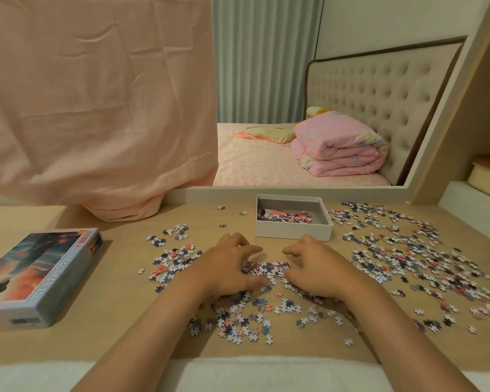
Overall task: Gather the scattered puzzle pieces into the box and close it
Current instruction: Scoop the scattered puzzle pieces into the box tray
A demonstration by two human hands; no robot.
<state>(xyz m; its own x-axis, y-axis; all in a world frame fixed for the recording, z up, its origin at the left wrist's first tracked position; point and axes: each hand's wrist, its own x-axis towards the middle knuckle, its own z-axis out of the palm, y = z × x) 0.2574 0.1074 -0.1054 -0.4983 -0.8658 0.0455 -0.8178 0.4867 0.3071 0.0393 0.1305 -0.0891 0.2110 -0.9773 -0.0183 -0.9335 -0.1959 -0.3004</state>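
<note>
Lying loose over the wooden table, the puzzle pieces are spread widest at three o'clock from the hands, with thinner patches at nine and six o'clock. A small heap is cupped between the two hands at the table's centre. The left hand is laid palm down with its fingers curled loosely against the heap's left edge; the right hand is curled likewise against its right edge. Neither hand is closed, and nothing is seen to be lifted (whether any piece is pinched under the fingers cannot be told). At twelve o'clock from the hands, just beyond the fingertips, the open white box is set, with a few pieces and a dark bag inside it. Well apart at nine o'clock, the printed lid is rested flat near the table's left edge. Behind the table a mirror is stood, partly draped by a peach cloth.
</note>
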